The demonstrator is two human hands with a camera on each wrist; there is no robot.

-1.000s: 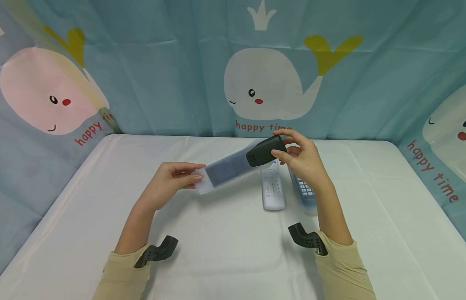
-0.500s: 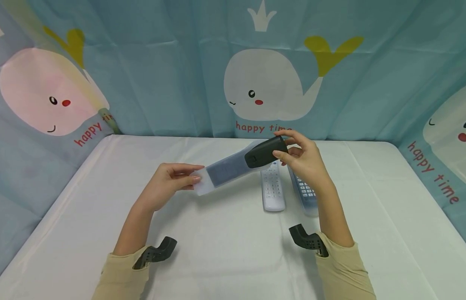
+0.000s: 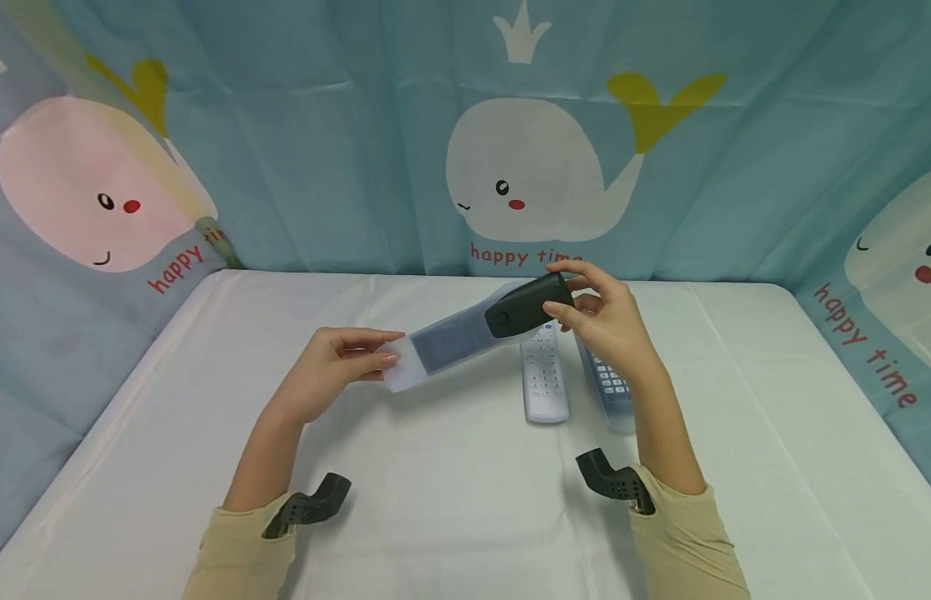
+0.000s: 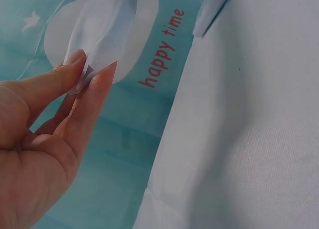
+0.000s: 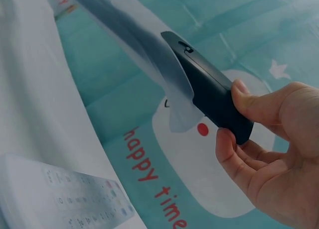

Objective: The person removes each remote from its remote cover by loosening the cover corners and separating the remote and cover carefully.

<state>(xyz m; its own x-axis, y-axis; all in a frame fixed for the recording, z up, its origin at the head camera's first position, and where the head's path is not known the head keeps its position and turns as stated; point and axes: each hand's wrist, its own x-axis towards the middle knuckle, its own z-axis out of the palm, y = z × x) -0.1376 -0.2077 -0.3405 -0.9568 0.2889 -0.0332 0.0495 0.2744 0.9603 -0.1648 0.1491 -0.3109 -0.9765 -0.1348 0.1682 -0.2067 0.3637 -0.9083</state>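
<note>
A black remote control (image 3: 527, 307) sits partly inside a translucent plastic sleeve (image 3: 407, 367), its bare end sticking out at the right. My left hand (image 3: 333, 367) pinches the sleeve's closed-looking left end between thumb and fingers, as the left wrist view also shows. With thumb and fingertips, my right hand (image 3: 603, 312) grips the remote's exposed end. In the right wrist view, the sleeve's loose mouth (image 5: 185, 112) hangs around the black remote (image 5: 212, 87). Both things are held tilted above the table, right end higher.
A white remote (image 3: 546, 379) lies on the white-covered table (image 3: 435, 500) below the held one. To its right lies a dark remote in a clear cover (image 3: 611, 387), partly hidden by my right arm. A blue curtain (image 3: 322, 167) with whales stands behind.
The black remote and sleeve have shifted very slightly left. A little less of the sleeve covers the remote, while both hands keep their holds.
</note>
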